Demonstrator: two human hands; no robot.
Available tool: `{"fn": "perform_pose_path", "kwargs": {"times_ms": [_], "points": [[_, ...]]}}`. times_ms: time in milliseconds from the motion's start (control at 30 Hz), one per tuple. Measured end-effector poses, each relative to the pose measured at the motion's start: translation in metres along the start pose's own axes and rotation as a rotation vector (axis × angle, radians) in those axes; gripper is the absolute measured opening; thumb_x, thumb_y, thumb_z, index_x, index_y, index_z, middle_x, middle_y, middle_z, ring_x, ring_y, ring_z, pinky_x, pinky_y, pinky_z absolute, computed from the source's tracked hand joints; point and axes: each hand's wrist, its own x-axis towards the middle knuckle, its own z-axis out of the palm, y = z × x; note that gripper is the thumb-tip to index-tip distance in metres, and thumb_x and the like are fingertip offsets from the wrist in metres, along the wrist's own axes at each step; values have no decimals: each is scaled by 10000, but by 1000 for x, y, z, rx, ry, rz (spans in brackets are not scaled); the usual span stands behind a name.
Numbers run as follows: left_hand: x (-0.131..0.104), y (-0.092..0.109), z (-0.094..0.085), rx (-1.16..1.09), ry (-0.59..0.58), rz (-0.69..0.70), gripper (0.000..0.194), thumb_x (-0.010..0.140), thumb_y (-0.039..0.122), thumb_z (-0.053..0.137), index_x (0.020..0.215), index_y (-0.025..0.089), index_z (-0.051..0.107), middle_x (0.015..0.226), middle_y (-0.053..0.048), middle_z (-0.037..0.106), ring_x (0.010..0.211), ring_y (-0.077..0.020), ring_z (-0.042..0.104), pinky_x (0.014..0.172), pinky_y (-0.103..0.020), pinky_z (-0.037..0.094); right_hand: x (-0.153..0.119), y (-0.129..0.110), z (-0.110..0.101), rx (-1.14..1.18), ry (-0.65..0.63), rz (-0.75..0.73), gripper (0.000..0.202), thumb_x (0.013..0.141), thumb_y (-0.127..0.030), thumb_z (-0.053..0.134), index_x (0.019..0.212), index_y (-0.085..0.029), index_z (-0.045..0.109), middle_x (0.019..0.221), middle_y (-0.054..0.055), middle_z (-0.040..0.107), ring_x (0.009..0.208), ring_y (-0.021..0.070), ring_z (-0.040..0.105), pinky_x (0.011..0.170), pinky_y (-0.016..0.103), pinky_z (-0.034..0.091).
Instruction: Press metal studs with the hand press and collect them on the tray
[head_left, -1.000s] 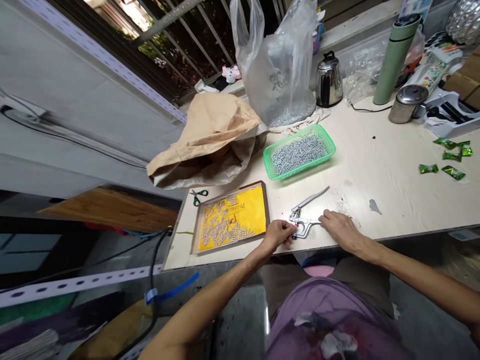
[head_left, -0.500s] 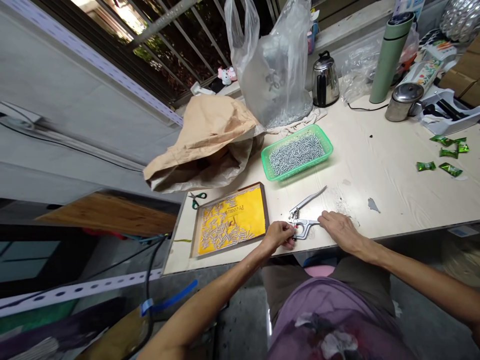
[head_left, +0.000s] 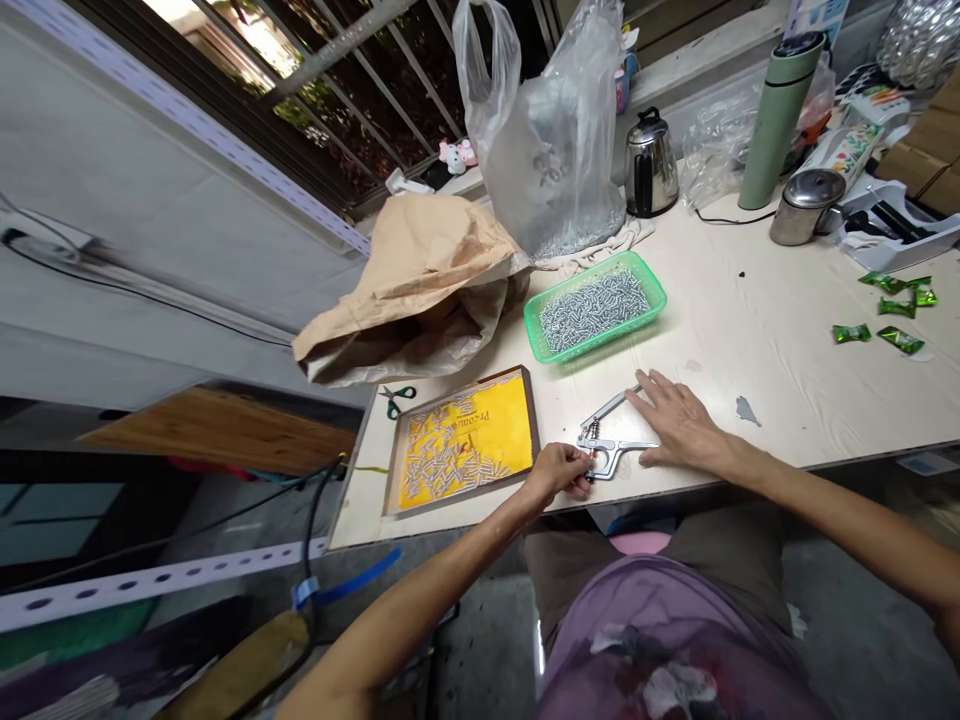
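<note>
A silver hand tool with two spread handles and a spring lies at the table's front edge. The fingers of my left hand are pinched at its head, where a small red spot shows; any small part there is hidden. My right hand is spread with fingers apart over the handle ends, fingertips at the upper handle. Left of the tool, a shallow tray with a yellow base holds several small metal pins. Behind the tool, a green basket is full of similar metal pieces.
Green-handled scissors and a brown paper bag are at the left. Farther back stand a plastic bag, a kettle, a green flask and a metal cup. Green wrapped sweets lie at the right.
My right hand has let go of the lower handle, opened and moved up to the upper handle's end. My left hand stays at the tool's head.
</note>
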Motion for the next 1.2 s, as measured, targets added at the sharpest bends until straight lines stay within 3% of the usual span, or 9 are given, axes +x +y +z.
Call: {"fn": "perform_pose_path", "kwargs": {"times_ms": [100, 200, 367, 433, 567, 733, 967, 1067, 1200], "points": [[-1, 1, 1, 15, 9, -15, 143, 801, 200, 662, 709, 105, 610, 399, 34, 566, 373, -103, 574, 458, -192, 496, 16, 14, 0, -1, -72, -68, 1036, 561, -604, 766, 1381, -104, 379, 1443, 247, 347, 1353, 411, 238, 1025, 549, 285], [-1, 3, 2, 19, 17, -23, 138, 811, 196, 649, 717, 106, 607, 406, 36, 566, 379, -101, 575, 466, -193, 495, 24, 16, -4, -12, -147, -83, 1027, 540, -607, 772, 1346, -77, 418, 1325, 232, 476, 1248, 401, 378, 982, 513, 339], [-5, -3, 2, 136, 55, 14, 155, 857, 241, 582, 791, 107, 621, 464, 29, 569, 446, -117, 601, 541, -235, 522, 22, 4, -18, -32, -169, -48, 757, 623, -484, 784, 1212, -90, 520, 1112, 167, 591, 1015, 310, 507, 818, 386, 424], [-7, -6, 3, 315, 186, 155, 157, 854, 263, 580, 811, 119, 626, 594, -6, 623, 567, -145, 645, 608, -269, 535, 19, -1, -22, -37, -177, -40, 620, 678, -416, 770, 1159, -95, 547, 1071, 152, 604, 988, 290, 514, 796, 365, 423], [-4, -5, 14, 703, 445, 692, 215, 803, 280, 659, 985, 175, 612, 1029, -80, 645, 965, -225, 625, 826, -366, 521, 14, -6, -22, -29, -177, -33, 519, 717, -344, 756, 1133, -111, 551, 1029, 139, 615, 974, 282, 517, 784, 368, 424], [18, 18, 25, 956, 272, 1078, 578, 752, 301, 733, 1246, 166, 463, 1319, -151, 514, 1166, -288, 505, 984, -454, 441, 6, 0, -16, 3, -133, -54, 713, 626, -369, 809, 1210, -112, 492, 1134, 156, 573, 1018, 299, 504, 819, 391, 438], [30, 38, 26, 1087, 157, 1087, 627, 756, 343, 722, 1273, 168, 415, 1195, -125, 542, 1076, -283, 514, 927, -444, 457, 4, 2, -22, -16, -180, 22, 587, 637, -343, 814, 1115, -108, 567, 1059, 146, 579, 972, 278, 516, 769, 357, 433], [30, 45, 28, 1119, 131, 1048, 502, 764, 331, 714, 1181, 164, 491, 1083, -95, 564, 1008, -266, 518, 879, -422, 469, 6, 1, -25, -58, -179, 42, 504, 655, -340, 810, 1059, -121, 603, 1007, 127, 599, 945, 267, 522, 755, 344, 408], [33, 51, 29, 1068, 141, 1006, 229, 835, 309, 638, 1002, 164, 579, 960, -74, 579, 948, -242, 517, 813, -379, 476, 15, 6, -22, -77, -204, -49, 180, 795, -237, 689, 936, -135, 642, 901, 92, 624, 893, 227, 534, 748, 316, 368]]}}
